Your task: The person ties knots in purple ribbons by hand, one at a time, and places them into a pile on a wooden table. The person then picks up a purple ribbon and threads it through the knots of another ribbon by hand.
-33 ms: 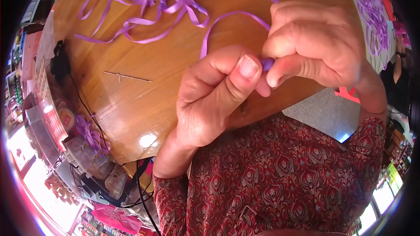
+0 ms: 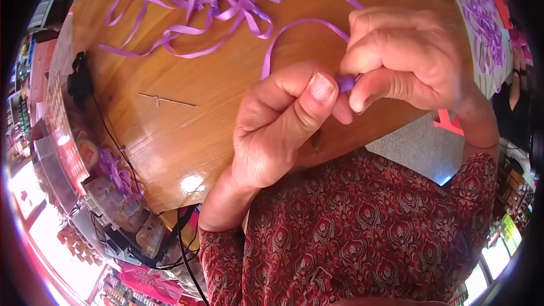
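Note:
Between my two hands, above the near edge of the wooden table (image 2: 170,141), is a small bunched or knotted piece of purple ribbon (image 2: 345,84). My left hand (image 2: 272,127) pinches it from the left with thumb and fingers. The fingers of my right hand (image 2: 405,59) are closed on its other side, thumb below and curled index finger above. A loop of the ribbon arches behind my hands, and another length runs from the right hand toward the far edge. The part inside my fingers is hidden.
A heap of purple ribbons (image 2: 209,11) lies at the far left of the table. A thin twisted wire-like piece (image 2: 169,101) lies nearer. A black cable (image 2: 105,124) follows the left edge, beside clear plastic boxes (image 2: 122,209). More purple ribbons (image 2: 481,28) hang at the far right.
The hands keep the same hold. The right thumb sits slightly farther from the left one, showing a little more purple ribbon. The whole view has shifted slightly.

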Action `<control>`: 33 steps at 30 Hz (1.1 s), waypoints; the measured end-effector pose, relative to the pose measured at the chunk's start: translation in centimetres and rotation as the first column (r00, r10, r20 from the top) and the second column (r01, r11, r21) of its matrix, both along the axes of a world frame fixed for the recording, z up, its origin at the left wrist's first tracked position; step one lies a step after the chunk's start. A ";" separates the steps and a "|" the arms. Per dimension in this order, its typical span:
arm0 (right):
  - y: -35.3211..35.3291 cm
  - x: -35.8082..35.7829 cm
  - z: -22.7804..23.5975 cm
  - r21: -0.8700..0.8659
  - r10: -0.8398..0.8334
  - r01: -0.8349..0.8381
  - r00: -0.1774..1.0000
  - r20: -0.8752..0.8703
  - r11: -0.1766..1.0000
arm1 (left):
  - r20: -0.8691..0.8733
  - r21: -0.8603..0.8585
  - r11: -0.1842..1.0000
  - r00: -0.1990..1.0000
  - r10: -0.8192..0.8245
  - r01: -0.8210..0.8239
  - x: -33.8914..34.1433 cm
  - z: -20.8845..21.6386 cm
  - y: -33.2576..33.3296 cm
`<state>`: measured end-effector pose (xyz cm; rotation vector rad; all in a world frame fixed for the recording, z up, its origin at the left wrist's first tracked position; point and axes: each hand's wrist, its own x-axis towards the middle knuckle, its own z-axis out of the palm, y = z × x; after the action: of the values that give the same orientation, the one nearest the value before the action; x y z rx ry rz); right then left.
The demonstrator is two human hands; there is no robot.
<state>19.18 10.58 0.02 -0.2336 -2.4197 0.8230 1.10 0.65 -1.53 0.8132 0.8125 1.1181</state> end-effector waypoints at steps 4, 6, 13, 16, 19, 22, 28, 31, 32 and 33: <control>0.0 0.3 -0.2 -0.239 0.030 -0.034 0.999 -0.022 0.970 | 0.166 -0.096 0.988 0.981 -0.104 0.121 -0.4 -0.5 0.1; -0.1 0.4 0.3 -0.236 0.009 -0.014 1.000 -0.022 0.972 | 0.210 -0.076 0.988 0.971 -0.114 0.132 -0.3 -0.4 0.1; 0.3 0.2 1.2 -0.190 -0.131 0.123 0.991 -0.032 0.974 | 0.162 -0.114 0.979 0.976 -0.149 0.168 -0.6 -0.2 1.0; -0.1 0.6 1.1 -0.204 -0.153 0.140 0.987 -0.052 0.969 | 0.312 -0.140 0.978 0.944 -0.105 0.155 -0.6 -0.6 0.7; -0.3 1.0 1.1 -0.345 -0.230 0.219 0.973 0.010 0.913 | 0.337 -0.087 0.991 0.939 -0.066 0.101 -0.7 -1.4 0.8; -0.5 1.4 0.7 -0.394 -0.216 0.203 0.976 0.012 0.896 | 0.293 -0.111 0.993 0.954 0.059 -0.028 0.1 -0.7 0.7; -1.0 2.2 1.0 -0.578 -0.323 0.269 0.946 0.010 0.771 | 0.040 0.081 0.979 0.982 0.184 -0.187 0.4 -0.7 0.6; -1.0 3.1 0.8 -0.573 -0.321 0.267 0.947 0.007 0.775 | -0.016 0.198 0.968 0.987 0.160 -0.154 -0.1 -1.4 0.8; -1.0 3.3 0.7 -0.570 -0.313 0.254 0.950 -0.005 0.781 | -0.016 0.203 0.968 0.988 0.156 -0.150 -0.1 -1.5 0.9; -1.1 3.5 0.7 -0.566 -0.305 0.242 0.952 -0.018 0.788 | -0.032 0.235 0.958 0.984 0.177 -0.165 0.0 -1.6 1.0</control>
<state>22.68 9.51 0.70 -0.7287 -1.9193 1.3495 1.11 1.67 -3.13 0.9844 0.8174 1.3688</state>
